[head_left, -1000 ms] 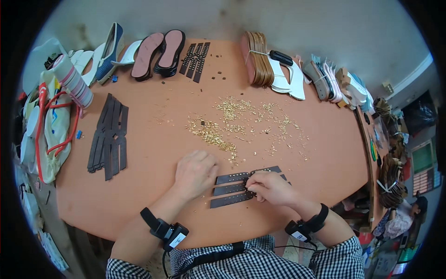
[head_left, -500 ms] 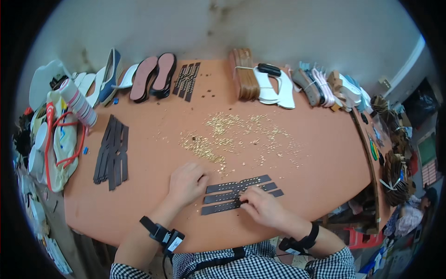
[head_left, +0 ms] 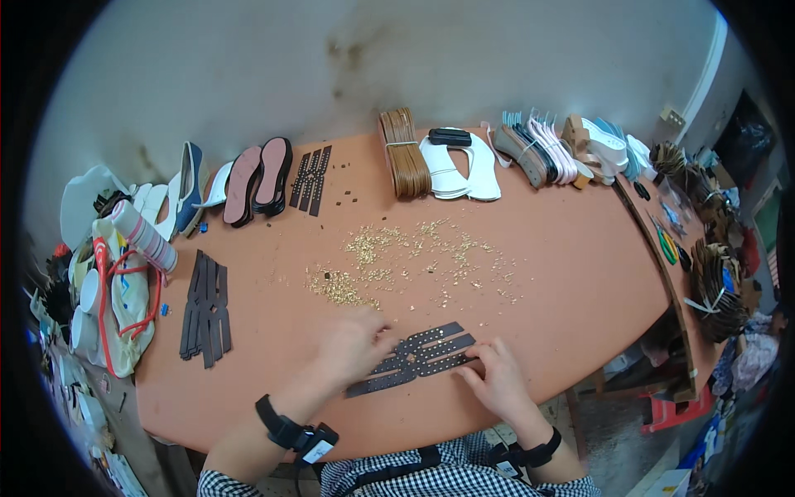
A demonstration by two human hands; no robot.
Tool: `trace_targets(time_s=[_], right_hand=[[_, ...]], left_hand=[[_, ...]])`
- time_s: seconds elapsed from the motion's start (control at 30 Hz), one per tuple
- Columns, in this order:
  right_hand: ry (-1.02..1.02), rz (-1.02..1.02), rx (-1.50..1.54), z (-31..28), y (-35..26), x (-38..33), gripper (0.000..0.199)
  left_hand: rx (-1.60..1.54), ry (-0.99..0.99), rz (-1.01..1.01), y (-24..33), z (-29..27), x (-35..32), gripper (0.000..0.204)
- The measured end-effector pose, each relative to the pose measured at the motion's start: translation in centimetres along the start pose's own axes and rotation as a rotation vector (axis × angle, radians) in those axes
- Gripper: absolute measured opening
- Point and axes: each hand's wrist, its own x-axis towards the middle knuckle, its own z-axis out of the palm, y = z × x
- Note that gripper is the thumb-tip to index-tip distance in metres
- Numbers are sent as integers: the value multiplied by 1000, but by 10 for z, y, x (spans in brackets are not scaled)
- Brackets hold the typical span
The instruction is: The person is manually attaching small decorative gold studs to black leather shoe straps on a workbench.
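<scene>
One studded strap piece [head_left: 421, 361], dark and slit into long bands, is lying flat on the desk [head_left: 571, 273] between the two sets of fingers; its right end is reaching the right fingers, its left end is running beneath the left ones.

One right hand [head_left: 502, 383]: thumb and forefinger are standing slightly apart at the strap's right edge; whether they are gripping it cannot be told.

One left hand [head_left: 352, 349]: fingers are curling loosely over the strap's left half; whether they are holding anything small cannot be told.

Many gold-coloured studs [head_left: 338, 287] are lying scattered beyond the fingers, one dense patch sitting just past the left knuckles.

One stack of plain dark strap pieces [head_left: 207, 313] is resting left of the left fingers, well apart.

One further studded strap [head_left: 311, 180] is lying far beyond the left fingers, pink-topped soles [head_left: 242, 184] sitting just left of it.

One tied brown bundle [head_left: 403, 161] is standing far beyond the fingers, white sole-shaped pieces [head_left: 445, 177] resting to its right.
</scene>
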Motion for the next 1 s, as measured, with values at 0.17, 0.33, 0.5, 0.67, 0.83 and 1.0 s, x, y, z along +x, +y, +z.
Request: trace_targets(time_s=[0.17, 0.33, 0.5, 0.67, 0.83, 1.0], right_hand=[[44, 31, 258, 0, 13, -7, 22], [76, 131, 488, -4, 22, -12, 16], [108, 170, 614, 0, 31, -13, 13], [103, 118, 601, 2, 31, -12, 13], [36, 161, 604, -2, 28, -10, 13], [-64, 201, 708, -1, 20, -7, 18]], left_hand=[[111, -223, 35, 41, 22, 31, 41], [244, -394, -71, 57, 33, 49, 53], [135, -455, -201, 54, 31, 59, 48], [-17, -383, -284, 35, 24, 58, 33], [-348, -56, -421, 17, -17, 62, 21], [-680, 202, -304, 28, -61, 60, 9]])
